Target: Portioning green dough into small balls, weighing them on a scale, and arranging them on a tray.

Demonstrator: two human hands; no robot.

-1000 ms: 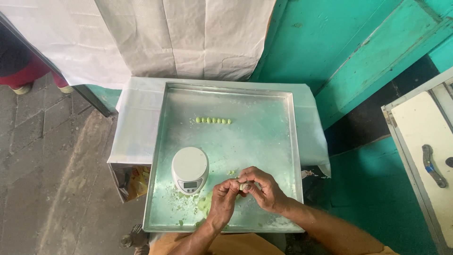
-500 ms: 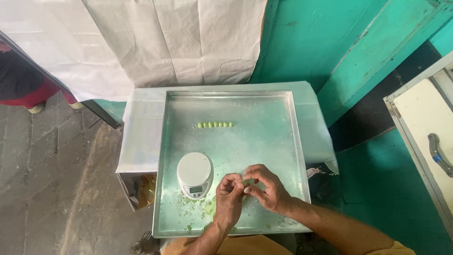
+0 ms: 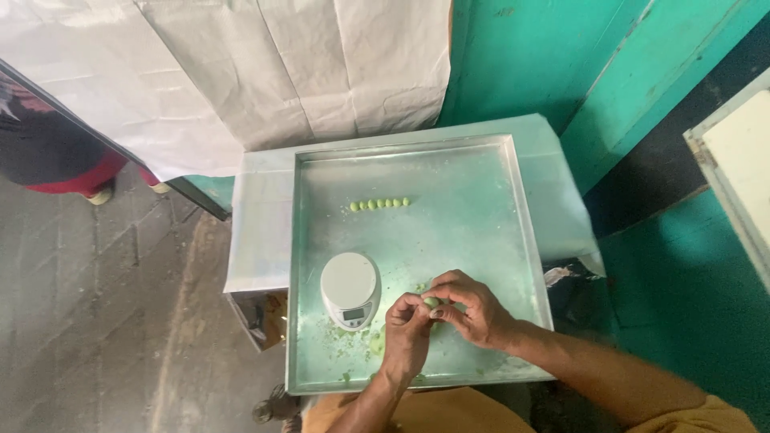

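Note:
Over the near part of a large steel tray (image 3: 481, 200), my left hand (image 3: 407, 333) and my right hand (image 3: 475, 309) meet fingertip to fingertip around a small green dough piece (image 3: 432, 302). Both hands pinch it. A small white round kitchen scale (image 3: 350, 289) stands on the tray just left of my left hand. Further back on the tray lies a short row of several small green balls (image 3: 379, 204). Green crumbs and a smear of dough (image 3: 374, 342) lie on the tray below the scale, beside my left wrist.
The tray rests on a table covered with a pale sheet (image 3: 257, 232). White cloth (image 3: 265, 72) hangs behind it, next to a teal wall (image 3: 561, 64). A person in dark and red clothing (image 3: 48, 152) stands at the far left. A pale cabinet edge (image 3: 734, 176) is at right.
The view has shifted, so the tray sits further right and lower. My hands stay together over the tray's near part, still working the green piece between the fingertips.

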